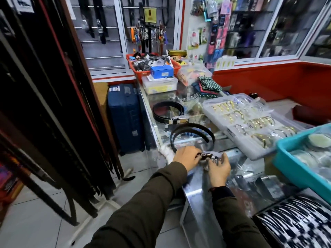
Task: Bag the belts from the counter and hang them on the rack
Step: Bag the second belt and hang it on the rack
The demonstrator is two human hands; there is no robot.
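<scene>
Glass tops the counter (pixel 231 158), and both hands work at its near corner, low centre of the frame. The left hand (pixel 186 155) is curled over the buckle end (pixel 206 155) of the nearer belt (pixel 192 130), fingers closed on it from the left. The right hand (pixel 219 166) sits just beside it with fingers spread and partly open, touching crinkled clear plastic (pixel 202 174) that lies under the buckle; whether it pinches that film I cannot tell. My guess is that the plastic is a bag and that the buckle is held steady so it can be fed in.

That belt's strap loops back in an arc toward frame centre. A second belt (pixel 168 110) lies coiled further up the counter, well apart from the hands, not yet bagged.

Room is tight on the right: a clear tray of bangles (pixel 250 122) overhangs toward the hands, and a teal bin (pixel 293 163) crowds the lower right. The counter edge falls away just left of the left hand, above open tiled floor. Hanging belts on the rack (pixel 53 122) fill the left of the frame, with a blue suitcase (pixel 125 119) between rack and counter, so the swing left looks clear though narrow.
</scene>
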